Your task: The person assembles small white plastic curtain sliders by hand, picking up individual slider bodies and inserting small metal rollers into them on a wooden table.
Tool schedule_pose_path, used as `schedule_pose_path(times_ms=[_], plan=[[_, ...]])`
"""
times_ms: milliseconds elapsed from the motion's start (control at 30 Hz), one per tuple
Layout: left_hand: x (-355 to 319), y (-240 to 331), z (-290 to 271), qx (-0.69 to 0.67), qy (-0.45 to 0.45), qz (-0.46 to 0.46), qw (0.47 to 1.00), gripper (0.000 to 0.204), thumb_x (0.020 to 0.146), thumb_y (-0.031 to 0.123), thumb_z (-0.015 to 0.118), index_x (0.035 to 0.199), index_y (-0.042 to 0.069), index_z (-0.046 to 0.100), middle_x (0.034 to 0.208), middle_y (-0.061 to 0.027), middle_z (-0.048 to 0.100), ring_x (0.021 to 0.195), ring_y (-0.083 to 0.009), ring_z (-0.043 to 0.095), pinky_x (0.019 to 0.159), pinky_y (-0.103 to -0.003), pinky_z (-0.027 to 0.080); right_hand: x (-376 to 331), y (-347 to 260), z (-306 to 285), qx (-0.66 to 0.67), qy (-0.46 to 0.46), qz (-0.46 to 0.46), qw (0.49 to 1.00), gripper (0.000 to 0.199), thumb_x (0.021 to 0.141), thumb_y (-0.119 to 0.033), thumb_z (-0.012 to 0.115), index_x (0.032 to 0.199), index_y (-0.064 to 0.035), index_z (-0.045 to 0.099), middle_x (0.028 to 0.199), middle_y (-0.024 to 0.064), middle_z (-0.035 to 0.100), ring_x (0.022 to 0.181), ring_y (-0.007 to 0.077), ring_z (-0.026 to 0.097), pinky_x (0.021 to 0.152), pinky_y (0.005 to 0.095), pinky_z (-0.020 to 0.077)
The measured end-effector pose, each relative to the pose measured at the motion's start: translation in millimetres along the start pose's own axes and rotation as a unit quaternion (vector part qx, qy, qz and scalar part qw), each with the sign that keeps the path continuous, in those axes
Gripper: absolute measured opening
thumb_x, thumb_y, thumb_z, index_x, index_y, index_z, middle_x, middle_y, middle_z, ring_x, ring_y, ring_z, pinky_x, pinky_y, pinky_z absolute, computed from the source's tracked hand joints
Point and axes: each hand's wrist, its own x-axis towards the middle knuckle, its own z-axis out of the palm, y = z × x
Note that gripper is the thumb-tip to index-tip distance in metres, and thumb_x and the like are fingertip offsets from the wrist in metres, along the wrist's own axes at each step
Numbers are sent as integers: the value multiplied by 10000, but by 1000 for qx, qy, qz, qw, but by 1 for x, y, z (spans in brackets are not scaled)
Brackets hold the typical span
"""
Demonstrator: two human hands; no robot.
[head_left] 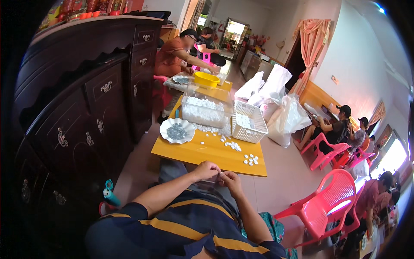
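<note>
My left hand [207, 170] and my right hand [231, 183] meet fingertip to fingertip just off the near edge of the yellow table [189, 151]. Both are closed in a pinch; whatever sits between them is too small to make out. Small white pieces [233, 146] lie loose on the tabletop, and a separate group of white pieces [250, 159] is at the near right corner. Left of these stands a scalloped white plate [189, 136] with a heap of small clear or greyish parts [176, 131].
Behind the plate, a clear bin [186, 113] holds many white pieces, beside a white basket [258, 136]. A yellow basin [207, 79] stands farther back, near a person in orange. White sacks [280, 116] and a pink chair [319, 207] are right; a dark cabinet [73, 112] lines the left.
</note>
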Motion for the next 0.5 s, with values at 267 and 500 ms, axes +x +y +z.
schedule_pose_path(times_ms=[267, 500], plan=[[2, -12, 4, -98, -9, 33, 995, 142, 925, 35, 624, 1055, 2, 672, 909, -9, 678, 776, -59, 597, 663, -224, 492, 4, 4, -1, 28, -4, 25, 999, 194, 971, -227, 637, 897, -58, 694, 801, 19, 692, 688, 83, 614, 633, 229, 497], [8, 3, 4, -101, -15, 29, 994, 177, 915, 9, 630, 1091, -12, 634, 868, 6, 621, 762, -48, 576, 667, -213, 496, 4, -4, 0, 70, -5, 48, 996, 156, 962, -218, 653, 915, -72, 681, 837, 37, 703, 694, 95, 624, 642, 235, 505]])
